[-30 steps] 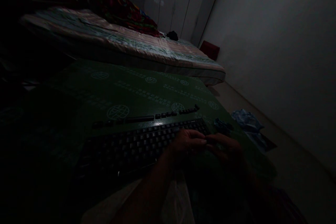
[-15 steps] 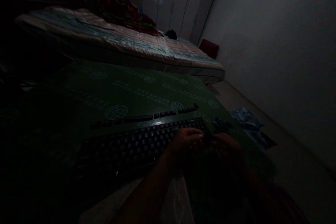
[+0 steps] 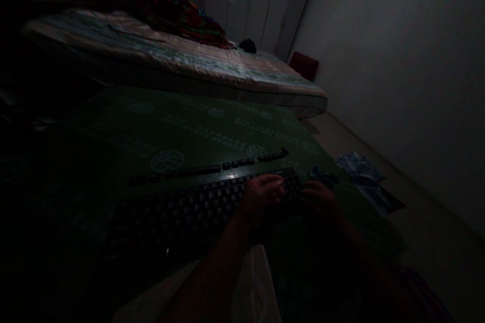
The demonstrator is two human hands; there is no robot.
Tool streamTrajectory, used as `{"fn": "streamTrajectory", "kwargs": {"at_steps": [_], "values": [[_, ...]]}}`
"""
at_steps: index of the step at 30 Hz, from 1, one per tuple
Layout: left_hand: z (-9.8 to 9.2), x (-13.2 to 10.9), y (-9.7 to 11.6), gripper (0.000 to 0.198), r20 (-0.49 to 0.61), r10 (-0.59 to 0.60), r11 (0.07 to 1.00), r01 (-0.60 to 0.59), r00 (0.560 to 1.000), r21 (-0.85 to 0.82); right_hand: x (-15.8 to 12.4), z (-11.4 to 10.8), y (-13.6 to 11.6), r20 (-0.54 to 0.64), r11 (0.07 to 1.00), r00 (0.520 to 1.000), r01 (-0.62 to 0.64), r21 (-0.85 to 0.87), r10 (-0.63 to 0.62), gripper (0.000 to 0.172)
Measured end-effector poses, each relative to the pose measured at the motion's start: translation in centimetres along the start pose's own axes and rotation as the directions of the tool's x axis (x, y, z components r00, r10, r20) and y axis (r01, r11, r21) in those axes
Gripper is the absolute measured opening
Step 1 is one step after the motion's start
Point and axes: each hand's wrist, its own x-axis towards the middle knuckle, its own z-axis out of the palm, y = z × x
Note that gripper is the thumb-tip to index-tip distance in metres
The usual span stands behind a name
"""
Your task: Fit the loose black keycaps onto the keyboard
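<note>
A black keyboard (image 3: 197,212) lies slanted on the green tabletop (image 3: 204,136), its front edge lost in shadow. My left hand (image 3: 261,194) is over its right part, thumb and fingers drawn together in a pinch. Whatever may be between those fingertips is too dark to see. By the keyboard's right end is my right hand (image 3: 318,194), its fingers curled and close together; their tips are in darkness. Behind the keyboard, loose black keycaps (image 3: 238,163) lie in a row with a long spacebar (image 3: 199,169).
A dark crumpled cloth or bag (image 3: 322,175) lies right of the keyboard. Pale bluish fabric (image 3: 359,169) is on the floor beyond the table's right edge. A mattress (image 3: 189,65) with a red patterned blanket (image 3: 182,20) stands behind. A pale wall (image 3: 401,60) rises on the right.
Both hands have shifted slightly away from me and have drawn apart, showing more number-pad keys between them. The keyboard and the row of loose keys have stayed put.
</note>
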Motion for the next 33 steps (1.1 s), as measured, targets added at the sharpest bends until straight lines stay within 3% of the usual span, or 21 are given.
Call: {"fn": "streamTrajectory", "kwargs": {"at_steps": [7, 33], "values": [[0.1, -0.1, 0.0, 0.028, -0.002, 0.016, 1.0, -0.016, 1.0, 0.017, 0.5, 0.4, 1.4, -0.047, 0.997, 0.997, 0.069, 0.028, -0.067, 0.021], [0.1, 0.0, -0.3, 0.028, -0.017, 0.0, 0.999, 0.001, 1.0, 0.032, 1.0, 0.7, 2.6, -0.025, 0.988, 0.996, 0.092, 0.125, -0.089, 0.022]]}}
